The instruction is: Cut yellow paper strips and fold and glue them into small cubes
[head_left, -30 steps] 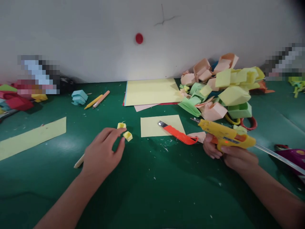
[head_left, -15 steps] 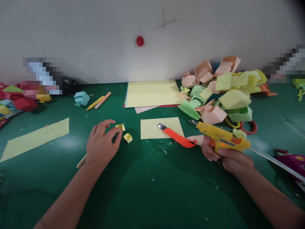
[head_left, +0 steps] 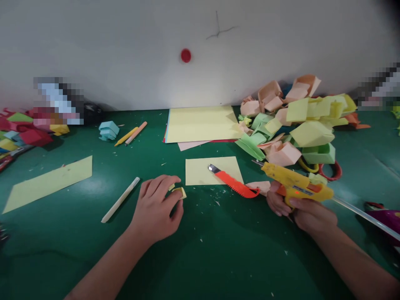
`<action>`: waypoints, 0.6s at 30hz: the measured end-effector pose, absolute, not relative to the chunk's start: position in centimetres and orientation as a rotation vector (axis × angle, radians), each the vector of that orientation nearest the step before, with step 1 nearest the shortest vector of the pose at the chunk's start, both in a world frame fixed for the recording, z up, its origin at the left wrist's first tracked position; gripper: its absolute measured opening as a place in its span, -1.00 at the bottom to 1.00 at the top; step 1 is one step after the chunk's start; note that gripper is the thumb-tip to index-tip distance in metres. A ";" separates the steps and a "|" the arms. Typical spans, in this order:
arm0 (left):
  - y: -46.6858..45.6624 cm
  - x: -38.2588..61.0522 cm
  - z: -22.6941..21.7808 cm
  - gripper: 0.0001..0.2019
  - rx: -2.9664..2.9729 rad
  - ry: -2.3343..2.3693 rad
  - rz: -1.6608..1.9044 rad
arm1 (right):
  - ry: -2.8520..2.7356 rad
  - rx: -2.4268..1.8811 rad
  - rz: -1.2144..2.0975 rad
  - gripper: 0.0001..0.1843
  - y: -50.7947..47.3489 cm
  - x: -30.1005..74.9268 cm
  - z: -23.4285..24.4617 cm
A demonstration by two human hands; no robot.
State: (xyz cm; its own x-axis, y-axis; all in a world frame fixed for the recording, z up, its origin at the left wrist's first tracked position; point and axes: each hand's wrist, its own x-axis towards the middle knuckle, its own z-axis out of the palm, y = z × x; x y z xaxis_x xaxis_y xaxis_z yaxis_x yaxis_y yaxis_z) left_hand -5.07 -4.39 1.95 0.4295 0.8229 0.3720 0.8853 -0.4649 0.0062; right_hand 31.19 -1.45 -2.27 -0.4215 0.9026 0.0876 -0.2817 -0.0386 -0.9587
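Note:
My left hand is low over the table, its fingers and thumb curled around a small yellow folded paper piece. A second small yellow paper piece shows partly between the fingers; the rest of it is hidden. On the right, my right hand grips a yellow glue gun whose nozzle points left. A clear glue stick sticks out of its back, and a small orange light glows on its side. Between my hands, an orange utility knife lies across a pale yellow paper rectangle.
A whitish rolled stick lies left of my left hand, beyond it a yellow paper strip. Paper sheets are stacked by the wall. Folded paper boxes pile up at right, over scissors. Two pencils lie back left.
My left hand has moved right and toward me, curling around the small yellow paper pieces, which have shifted with it. The rolled stick is now uncovered. My right hand still holds the glue gun.

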 end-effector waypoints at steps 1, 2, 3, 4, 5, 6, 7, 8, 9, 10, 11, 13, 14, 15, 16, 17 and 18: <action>-4.4 -5.5 2.1 -0.87 -2.496 -1.494 -0.439 | -1.311 -0.731 1.620 -0.64 -1.5 31.2 -2.3; -4.3 -6.0 2.2 -0.85 -2.507 -1.470 -0.386 | -1.318 -0.736 1.616 -0.63 -1.5 31.2 -2.4; -4.3 -6.7 2.3 -0.83 -2.526 -1.437 -0.331 | -1.322 -0.741 1.612 -0.63 -1.6 31.2 -2.4; -4.2 -7.5 2.5 -0.83 -2.537 -1.421 -0.279 | -1.321 -0.750 1.610 -0.63 -1.6 31.2 -2.3; -4.1 -8.3 2.6 -0.84 -2.541 -1.410 -0.264 | -1.319 -0.758 1.611 -0.63 -1.6 31.1 -2.3; -4.1 -9.1 2.7 -0.87 -2.505 -1.425 -0.297 | -1.316 -0.766 1.614 -0.64 -1.7 31.1 -2.2; -4.0 -9.8 2.8 -0.90 -2.450 -1.440 -0.335 | -1.314 -0.773 1.616 -0.64 -1.7 31.1 -2.1; -4.0 -10.2 2.8 -0.89 -2.395 -1.448 -0.366 | -1.312 -0.774 1.612 -0.64 -1.7 31.0 -2.0; -3.9 -10.5 2.8 -0.89 -2.356 -1.446 -0.409 | -1.310 -0.776 1.605 -0.65 -1.7 31.0 -2.0; -4.0 -10.5 2.8 -0.91 -2.334 -1.442 -0.458 | -1.310 -0.777 1.595 -0.65 -1.7 31.0 -1.9; -4.1 -10.2 2.8 -0.93 -2.327 -1.437 -0.510 | -1.315 -0.778 1.592 -0.65 -1.7 31.1 -1.9; -4.4 -8.8 2.5 -0.89 -2.351 -1.420 -0.596 | -1.341 -0.793 1.606 -0.64 -1.9 31.2 -2.0; -4.7 -7.8 2.4 -0.84 -2.386 -1.410 -0.628 | -1.360 -0.811 1.618 -0.63 -2.0 31.3 -2.1; -5.1 -6.8 2.2 -0.83 -2.423 -1.409 -0.666 | -1.382 -0.836 1.632 -0.62 -2.2 31.3 -2.1; -5.4 -5.7 2.0 -0.82 -2.465 -1.416 -0.698 | -1.407 -0.862 1.640 -0.59 -2.5 31.4 -2.1; -5.7 -4.6 1.8 -0.83 -2.498 -1.421 -0.755 | -1.437 -0.887 1.632 -0.58 -2.7 31.4 -2.1; -6.0 -3.7 1.6 -0.84 -2.522 -1.421 -0.816 | -1.474 -0.900 1.612 -0.57 -2.9 31.3 -2.0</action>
State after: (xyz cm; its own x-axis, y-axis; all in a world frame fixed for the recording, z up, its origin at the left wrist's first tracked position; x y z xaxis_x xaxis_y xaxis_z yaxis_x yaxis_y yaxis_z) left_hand -3.66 -5.97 1.63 0.4087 0.7528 0.5161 0.8252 -0.5464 0.1435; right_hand 31.32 -2.93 -1.99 -0.4632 0.8862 -0.0060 -0.0727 -0.0447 -0.9964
